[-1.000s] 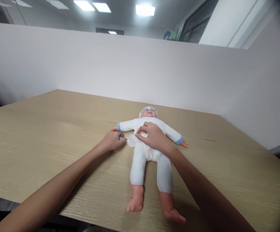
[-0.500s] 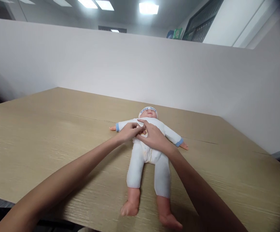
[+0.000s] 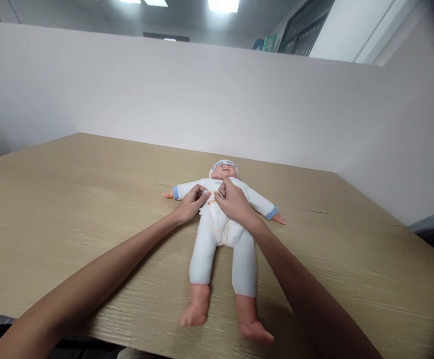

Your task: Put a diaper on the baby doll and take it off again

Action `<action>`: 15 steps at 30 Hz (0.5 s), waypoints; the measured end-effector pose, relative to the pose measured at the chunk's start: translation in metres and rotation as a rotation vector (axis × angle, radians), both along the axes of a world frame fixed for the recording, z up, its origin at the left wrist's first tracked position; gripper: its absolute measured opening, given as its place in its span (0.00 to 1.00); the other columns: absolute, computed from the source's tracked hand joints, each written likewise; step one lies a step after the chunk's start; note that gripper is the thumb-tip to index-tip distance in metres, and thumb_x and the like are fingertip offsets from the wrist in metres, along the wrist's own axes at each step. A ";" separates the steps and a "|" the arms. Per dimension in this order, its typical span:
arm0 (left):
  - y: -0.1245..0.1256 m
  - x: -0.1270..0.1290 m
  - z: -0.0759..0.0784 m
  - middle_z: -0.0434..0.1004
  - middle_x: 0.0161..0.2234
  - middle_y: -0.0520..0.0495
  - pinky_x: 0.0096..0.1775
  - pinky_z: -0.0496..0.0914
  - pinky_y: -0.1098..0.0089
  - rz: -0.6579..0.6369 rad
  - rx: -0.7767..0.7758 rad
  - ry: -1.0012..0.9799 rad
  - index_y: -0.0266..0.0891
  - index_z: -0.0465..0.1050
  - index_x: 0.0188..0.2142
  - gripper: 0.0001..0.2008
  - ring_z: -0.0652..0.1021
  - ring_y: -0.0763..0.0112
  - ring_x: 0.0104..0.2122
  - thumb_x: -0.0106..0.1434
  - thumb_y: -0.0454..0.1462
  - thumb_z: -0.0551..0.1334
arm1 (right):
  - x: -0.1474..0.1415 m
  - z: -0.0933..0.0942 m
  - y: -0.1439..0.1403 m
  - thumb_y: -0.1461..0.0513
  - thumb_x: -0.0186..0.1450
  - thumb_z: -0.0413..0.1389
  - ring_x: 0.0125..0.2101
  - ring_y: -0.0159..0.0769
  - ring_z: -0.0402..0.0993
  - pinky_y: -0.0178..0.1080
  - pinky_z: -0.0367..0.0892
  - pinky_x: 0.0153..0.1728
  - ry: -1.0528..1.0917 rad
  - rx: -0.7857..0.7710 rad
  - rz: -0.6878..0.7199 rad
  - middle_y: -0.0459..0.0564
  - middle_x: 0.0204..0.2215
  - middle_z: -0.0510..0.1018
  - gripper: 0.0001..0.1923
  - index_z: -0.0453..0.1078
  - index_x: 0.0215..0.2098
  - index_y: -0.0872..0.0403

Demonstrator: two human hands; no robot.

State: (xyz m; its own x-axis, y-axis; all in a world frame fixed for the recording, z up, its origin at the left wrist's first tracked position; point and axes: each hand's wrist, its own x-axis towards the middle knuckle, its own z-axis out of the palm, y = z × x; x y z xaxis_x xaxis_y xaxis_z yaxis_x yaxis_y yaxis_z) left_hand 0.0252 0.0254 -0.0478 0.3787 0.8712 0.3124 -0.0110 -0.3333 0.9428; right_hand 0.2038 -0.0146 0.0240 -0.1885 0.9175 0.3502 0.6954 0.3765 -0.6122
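A baby doll (image 3: pixel 204 254) in a white suit with blue cuffs lies on its back, feet toward me, arms spread. Around its hips, over the suit, is a white diaper (image 3: pixel 222 232) with a small orange print near the top. My left hand (image 3: pixel 191 203) is closed in a pinch at the diaper's upper left side, thumb toward the middle. On the other side of the belly, my right hand (image 3: pixel 235 202) pinches at the diaper's upper edge, fingers curled. Both hands partly hide the waist, and the exact bit between the fingertips is small.
The doll lies on a wide wooden table (image 3: pixel 108 219) with a seam running across it. A pale partition (image 3: pixel 202 94) rises behind the table and along the right. Beyond it show ceiling lights (image 3: pixel 223 5) and a green item (image 3: pixel 269 43).
My hands, which met over the middle of the doll's belly, have moved apart to either side, uncovering the diaper's printed front. The whole view has shifted slightly; the doll lies as before.
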 end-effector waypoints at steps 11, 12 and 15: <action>-0.070 -0.018 0.040 0.76 0.46 0.45 0.45 0.67 0.65 0.282 0.293 0.140 0.42 0.69 0.48 0.14 0.73 0.65 0.41 0.78 0.49 0.55 | 0.005 0.022 -0.080 0.70 0.67 0.50 0.49 0.47 0.75 0.46 0.74 0.50 0.069 0.205 -0.016 0.56 0.49 0.76 0.20 0.72 0.53 0.50; -0.083 -0.023 0.048 0.77 0.45 0.45 0.46 0.67 0.64 0.200 0.363 0.184 0.42 0.70 0.46 0.14 0.73 0.64 0.41 0.79 0.48 0.54 | 0.010 0.021 -0.098 0.67 0.70 0.51 0.48 0.47 0.76 0.45 0.75 0.48 0.078 0.145 0.056 0.55 0.49 0.77 0.14 0.72 0.51 0.49; -0.112 -0.034 0.066 0.81 0.42 0.45 0.51 0.66 0.60 -0.163 0.478 0.424 0.44 0.76 0.44 0.15 0.74 0.60 0.44 0.80 0.46 0.54 | 0.027 0.009 -0.143 0.61 0.76 0.53 0.41 0.42 0.80 0.42 0.76 0.41 0.032 -0.099 0.198 0.51 0.44 0.81 0.06 0.72 0.48 0.48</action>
State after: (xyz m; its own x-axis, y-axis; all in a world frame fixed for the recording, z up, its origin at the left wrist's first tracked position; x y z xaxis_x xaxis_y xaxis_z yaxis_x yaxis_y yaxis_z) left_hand -0.0087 -0.0868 0.0183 0.6696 0.5945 0.4452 0.2429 -0.7417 0.6252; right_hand 0.2310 -0.1579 0.0327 -0.3590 0.8937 0.2689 0.5935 0.4410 -0.6733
